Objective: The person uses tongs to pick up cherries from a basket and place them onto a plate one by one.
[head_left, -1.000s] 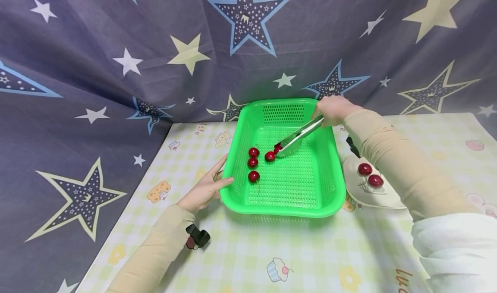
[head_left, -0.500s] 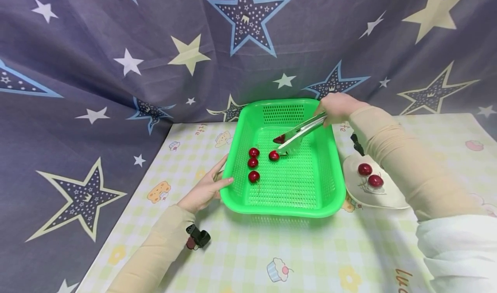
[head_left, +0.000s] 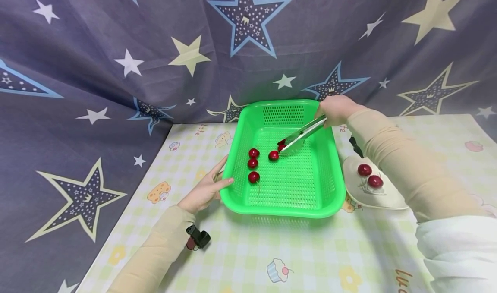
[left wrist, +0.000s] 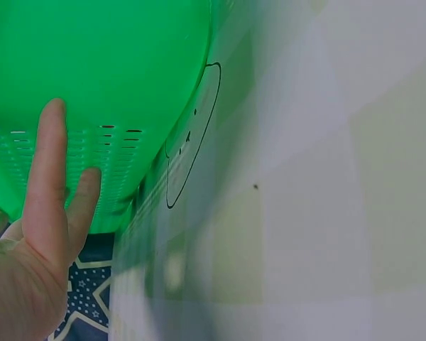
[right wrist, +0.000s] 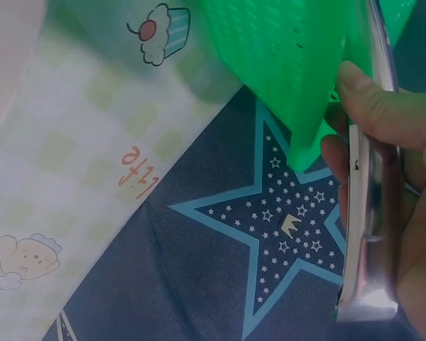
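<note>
Metal tongs [head_left: 300, 134] gripped by right hand [head_left: 335, 109] over far right corner of green plastic basket [head_left: 330, 198]; tips pinch a dark red cherry [head_left: 281, 144], mostly hidden betw. blades. Left hand [head_left: 203, 190], fingers straight, rests vs basket's left wall. White plate [head_left: 382, 198] partly behind right sleeve.

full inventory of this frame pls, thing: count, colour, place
basket: 1, green, perforated, middle of the table.
cherries in basket: 4 loose, dark red, left half of the basket floor.
cherry in tongs: 1, dark red, at the tong tips.
tongs: 1, silver metal, angled down into the basket.
plate: 1, white, right of the basket.
cherries on plate: 2, dark red.
tablecloth: 1, pale check with cartoon prints.
backdrop: 1, blue-grey, star print.
left hand: rests flat against the basket's left wall.
right hand: grips the tongs over the basket's far right corner.
</note>
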Available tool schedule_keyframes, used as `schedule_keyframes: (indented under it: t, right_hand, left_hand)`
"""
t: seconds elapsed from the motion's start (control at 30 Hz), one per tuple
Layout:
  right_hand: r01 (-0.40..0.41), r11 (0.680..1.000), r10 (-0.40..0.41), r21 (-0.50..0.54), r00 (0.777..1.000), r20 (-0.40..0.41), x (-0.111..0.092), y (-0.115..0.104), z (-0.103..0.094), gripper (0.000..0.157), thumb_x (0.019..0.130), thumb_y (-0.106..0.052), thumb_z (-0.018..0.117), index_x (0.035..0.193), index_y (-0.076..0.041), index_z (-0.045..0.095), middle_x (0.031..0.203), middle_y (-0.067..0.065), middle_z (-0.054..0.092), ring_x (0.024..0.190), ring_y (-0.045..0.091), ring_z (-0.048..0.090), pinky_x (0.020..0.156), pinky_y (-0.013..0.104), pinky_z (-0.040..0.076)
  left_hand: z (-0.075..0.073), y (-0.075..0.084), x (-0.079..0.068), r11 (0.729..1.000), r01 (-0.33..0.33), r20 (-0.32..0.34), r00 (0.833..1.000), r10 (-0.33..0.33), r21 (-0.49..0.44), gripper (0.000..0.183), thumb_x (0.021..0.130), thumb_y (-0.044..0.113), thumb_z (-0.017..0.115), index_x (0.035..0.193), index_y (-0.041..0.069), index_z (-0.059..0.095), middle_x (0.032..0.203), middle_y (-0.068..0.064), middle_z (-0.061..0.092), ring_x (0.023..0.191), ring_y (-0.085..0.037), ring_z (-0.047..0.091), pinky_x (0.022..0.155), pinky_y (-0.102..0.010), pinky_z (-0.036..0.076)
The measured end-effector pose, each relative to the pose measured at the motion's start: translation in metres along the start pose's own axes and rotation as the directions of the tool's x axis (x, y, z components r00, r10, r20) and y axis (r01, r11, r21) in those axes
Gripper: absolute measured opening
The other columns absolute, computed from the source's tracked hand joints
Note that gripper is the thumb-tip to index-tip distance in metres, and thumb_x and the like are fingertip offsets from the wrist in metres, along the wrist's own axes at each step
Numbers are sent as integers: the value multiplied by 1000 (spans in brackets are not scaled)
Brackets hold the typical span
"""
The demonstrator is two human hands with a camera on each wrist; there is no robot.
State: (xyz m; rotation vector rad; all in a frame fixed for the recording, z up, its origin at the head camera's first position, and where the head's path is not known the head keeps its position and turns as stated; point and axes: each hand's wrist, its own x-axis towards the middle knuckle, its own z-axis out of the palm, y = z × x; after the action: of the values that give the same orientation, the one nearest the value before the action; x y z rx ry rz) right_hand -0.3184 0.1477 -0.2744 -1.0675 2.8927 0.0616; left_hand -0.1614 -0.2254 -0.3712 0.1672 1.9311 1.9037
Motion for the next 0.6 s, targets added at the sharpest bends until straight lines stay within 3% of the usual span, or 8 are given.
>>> schedule_keyframes:
  t: [0.3, 0.6]
  right_hand:
    - [-9, 1000, 9, -7, 1000, 1, 0, -2, 0, 34, 70, -11, 80, 104, -12, 74, 97, 12, 72, 83, 31, 65, 77, 49, 56]
    - [3, 998, -1, 56, 999, -36, -7, 3, 1, 33, 72, -10, 78, 104, -10, 74, 96, 12, 73, 79, 26, 66, 75, 46, 57]
  left_hand:
    - [-1, -2, 1, 1000, -1, 2, 1000, 1, 5, 81, 94, 8, 52, 153, 29, 1, 153, -25, 20, 96, -18, 65, 80, -39, 60]
    - [-2, -4, 2, 1000, -5, 2, 1000, 5, -2, 81, 94, 8, 52, 153, 29, 1, 153, -24, 21, 96, -18, 65, 79, -40, 60]
